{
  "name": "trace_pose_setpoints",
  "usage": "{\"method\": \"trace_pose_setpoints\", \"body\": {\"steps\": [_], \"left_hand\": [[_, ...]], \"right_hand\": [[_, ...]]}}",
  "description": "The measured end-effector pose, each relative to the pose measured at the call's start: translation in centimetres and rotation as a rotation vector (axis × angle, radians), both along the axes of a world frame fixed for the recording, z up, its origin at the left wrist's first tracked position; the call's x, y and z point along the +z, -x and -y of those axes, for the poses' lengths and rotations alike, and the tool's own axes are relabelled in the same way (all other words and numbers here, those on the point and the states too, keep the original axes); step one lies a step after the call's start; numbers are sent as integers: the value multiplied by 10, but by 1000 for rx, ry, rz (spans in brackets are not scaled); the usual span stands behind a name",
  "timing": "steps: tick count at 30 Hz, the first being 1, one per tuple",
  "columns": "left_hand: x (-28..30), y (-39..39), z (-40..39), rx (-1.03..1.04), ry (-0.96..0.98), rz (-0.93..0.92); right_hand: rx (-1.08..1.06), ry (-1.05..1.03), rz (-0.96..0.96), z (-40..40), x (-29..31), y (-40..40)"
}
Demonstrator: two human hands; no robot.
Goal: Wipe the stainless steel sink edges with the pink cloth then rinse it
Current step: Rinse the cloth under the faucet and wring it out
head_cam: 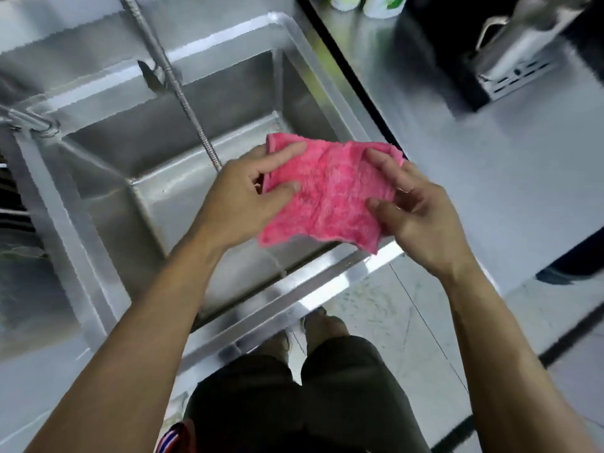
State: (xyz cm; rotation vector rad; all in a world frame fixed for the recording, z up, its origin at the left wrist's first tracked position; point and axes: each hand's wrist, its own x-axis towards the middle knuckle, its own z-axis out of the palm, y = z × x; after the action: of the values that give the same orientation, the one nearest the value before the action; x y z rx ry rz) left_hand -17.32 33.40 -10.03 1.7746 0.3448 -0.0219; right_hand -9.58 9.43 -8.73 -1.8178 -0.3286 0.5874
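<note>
The pink cloth (330, 194) is spread flat between both hands, held in the air over the right front part of the stainless steel sink (209, 103). My left hand (242, 197) pinches its left edge with thumb and fingers. My right hand (415, 210) holds its right edge, fingers on top. A thin trickle of water drips from the cloth's lower edge towards the sink's front rim (294, 289). The basin is deep and looks bare inside.
A flexible metal hose (183, 93) hangs down into the basin behind my left hand. A steel counter (369, 50) lies right of the sink, with bottles (382, 4) at the back and a metal holder (513, 57) further right. My legs stand below on the tiled floor.
</note>
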Motion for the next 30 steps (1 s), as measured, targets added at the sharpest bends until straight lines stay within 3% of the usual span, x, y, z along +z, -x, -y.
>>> {"method": "trace_pose_setpoints", "body": {"steps": [4,8,13,15,17,19,21,24,28,30], "left_hand": [[9,-73,74,-336,-139,2],[17,-140,169,-627,-318,42],[14,-194,264,-831,-466,60],[-6,-203,285,-881,-533,58],[-36,-201,299,-891,-783,31],[-60,-189,313,-818,-983,79],[-77,-169,334,-726,-976,173],[-98,-143,365,-677,-925,215],[-121,-134,373,-640,-1020,192],[-124,-131,371,-611,-1067,156]], "right_hand": [[-415,-68,-136,83,9,4],[-698,-106,-180,157,8,11],[-856,-69,-174,231,-13,0],[-813,0,-221,254,-29,-11],[-650,242,-218,273,-45,-20],[-453,597,-85,289,-59,-24],[-409,748,89,301,-67,-26],[-337,741,365,322,-80,-33],[124,690,565,332,-112,-46],[247,728,618,332,-125,-49]]}}
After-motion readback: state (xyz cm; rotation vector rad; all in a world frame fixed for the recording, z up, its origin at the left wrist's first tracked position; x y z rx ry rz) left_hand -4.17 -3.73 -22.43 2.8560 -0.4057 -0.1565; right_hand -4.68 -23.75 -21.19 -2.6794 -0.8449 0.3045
